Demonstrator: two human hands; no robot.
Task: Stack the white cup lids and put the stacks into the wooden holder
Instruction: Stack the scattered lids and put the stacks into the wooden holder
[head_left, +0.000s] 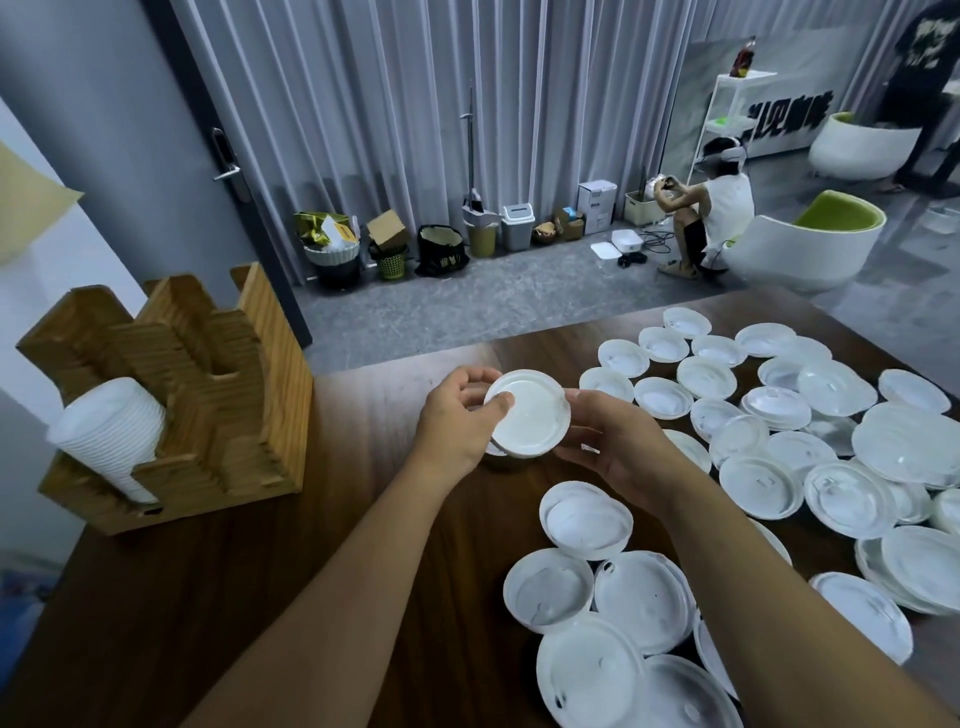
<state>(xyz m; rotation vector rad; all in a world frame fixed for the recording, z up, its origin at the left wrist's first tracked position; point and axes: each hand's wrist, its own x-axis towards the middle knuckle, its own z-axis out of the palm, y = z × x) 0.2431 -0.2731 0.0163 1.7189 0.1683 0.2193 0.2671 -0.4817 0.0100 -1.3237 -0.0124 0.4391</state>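
Note:
A small stack of white cup lids (530, 415) is held above the dark wooden table (322, 519), between both hands. My left hand (460, 418) grips its left rim, thumb on top. My right hand (613, 441) cups the stack's right side with curled fingers. Several loose white lids (779, 447) lie spread over the table's right half, and more lids (613, 613) lie near my right forearm. The wooden holder (208, 395) stands at the left, and a stack of white lids (111, 431) lies in its nearest slot.
The table's far edge runs just behind the lids. Beyond it is grey floor with bins, boxes and bags along a curtain. A person crouches at the far right near a green and white chair (810, 244).

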